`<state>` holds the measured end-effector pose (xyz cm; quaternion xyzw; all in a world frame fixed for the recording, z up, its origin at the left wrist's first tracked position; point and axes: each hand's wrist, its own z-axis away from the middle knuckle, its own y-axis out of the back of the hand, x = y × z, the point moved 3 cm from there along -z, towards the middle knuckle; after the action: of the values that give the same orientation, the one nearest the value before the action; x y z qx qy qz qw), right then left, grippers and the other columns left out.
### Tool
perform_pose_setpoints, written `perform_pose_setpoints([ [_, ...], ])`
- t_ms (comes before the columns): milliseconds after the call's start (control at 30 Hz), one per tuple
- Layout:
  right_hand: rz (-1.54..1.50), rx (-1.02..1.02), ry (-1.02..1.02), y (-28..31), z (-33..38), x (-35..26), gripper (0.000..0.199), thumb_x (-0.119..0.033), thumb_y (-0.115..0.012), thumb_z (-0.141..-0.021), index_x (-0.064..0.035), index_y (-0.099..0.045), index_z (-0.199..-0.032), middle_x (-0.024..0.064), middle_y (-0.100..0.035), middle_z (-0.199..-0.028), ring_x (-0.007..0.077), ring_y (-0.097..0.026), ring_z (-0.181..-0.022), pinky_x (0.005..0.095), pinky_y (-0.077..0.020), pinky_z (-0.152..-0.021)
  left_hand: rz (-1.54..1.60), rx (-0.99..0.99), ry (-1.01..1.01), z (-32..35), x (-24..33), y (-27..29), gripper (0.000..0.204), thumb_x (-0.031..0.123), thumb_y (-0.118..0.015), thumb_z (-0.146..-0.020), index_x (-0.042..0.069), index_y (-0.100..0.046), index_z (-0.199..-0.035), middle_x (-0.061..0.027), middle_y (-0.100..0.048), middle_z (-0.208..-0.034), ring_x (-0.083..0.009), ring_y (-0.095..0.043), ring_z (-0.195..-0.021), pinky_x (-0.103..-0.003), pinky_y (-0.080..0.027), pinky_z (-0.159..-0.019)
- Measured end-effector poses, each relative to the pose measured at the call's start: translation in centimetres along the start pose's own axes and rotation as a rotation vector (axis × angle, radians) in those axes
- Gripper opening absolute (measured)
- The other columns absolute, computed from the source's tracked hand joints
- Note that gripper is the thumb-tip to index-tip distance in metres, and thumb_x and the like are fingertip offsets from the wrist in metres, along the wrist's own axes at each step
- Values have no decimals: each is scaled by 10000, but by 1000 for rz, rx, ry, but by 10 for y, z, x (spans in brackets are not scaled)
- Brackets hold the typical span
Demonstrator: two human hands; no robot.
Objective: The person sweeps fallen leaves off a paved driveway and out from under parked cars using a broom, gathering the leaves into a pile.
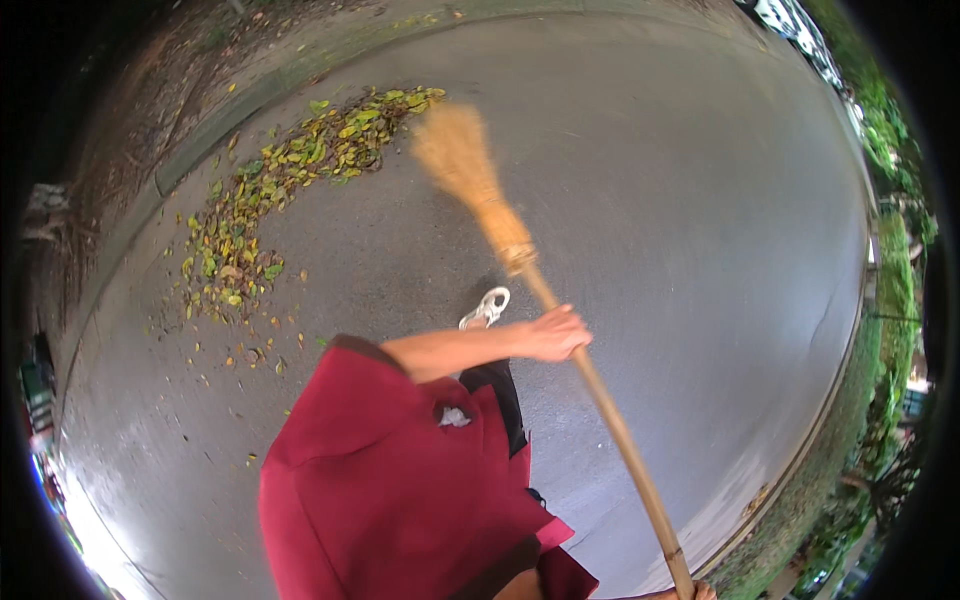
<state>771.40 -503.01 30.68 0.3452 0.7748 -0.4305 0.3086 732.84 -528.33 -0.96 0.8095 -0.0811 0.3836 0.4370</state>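
Observation:
A straw broom (488, 215) with a long wooden handle slants across the view, its bristles up at the far side and blurred by motion. My left hand (553, 334) is closed around the handle below the binding. At the lower edge, partly cut off, my right hand (702, 592) grips the handle's near end. The bristles are beside the far end of a long pile of yellow, green and brown leaves (318, 145). Whether they touch the ground is unclear.
Grey pavement (680, 200) stretches around me. A curb (215, 140) runs along the left behind the leaves. A white shoe (487, 307) of mine stands below the broom. Grass and plants (890, 330) line the right edge, and a parked car (790, 25) is at the far right.

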Motion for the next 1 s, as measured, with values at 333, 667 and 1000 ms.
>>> perform_pose_setpoints([
  [333,297,-572,171,-312,-48,236,324,-134,-508,-901,-178,-365,-614,-51,-308,-502,52,-255,-385,219,-244,-325,-42,452,462,20,-199,59,97,103,-641,-669,94,-549,-697,-105,-554,-707,-326,-572,-768,-445,-450,-697],
  [667,-83,-380,-710,-407,-39,436,390,-146,-555,-879,-203,-336,-561,-56,-322,-493,58,-261,-415,217,-222,-351,-453,94,858,69,-240,188,79,134,-618,-629,79,-604,-684,-137,-626,-711,-334,-621,-749,-449,-458,-720],
  [1000,-74,-492,-42,-352,-113,201,336,-217,-471,-883,-134,-412,-563,-18,-308,-470,139,-326,-399,312,-314,-411,38,379,10,-225,-268,190,145,92,-664,-679,128,-525,-698,-47,-507,-659,-249,-533,-755,-379,-385,-682],
])
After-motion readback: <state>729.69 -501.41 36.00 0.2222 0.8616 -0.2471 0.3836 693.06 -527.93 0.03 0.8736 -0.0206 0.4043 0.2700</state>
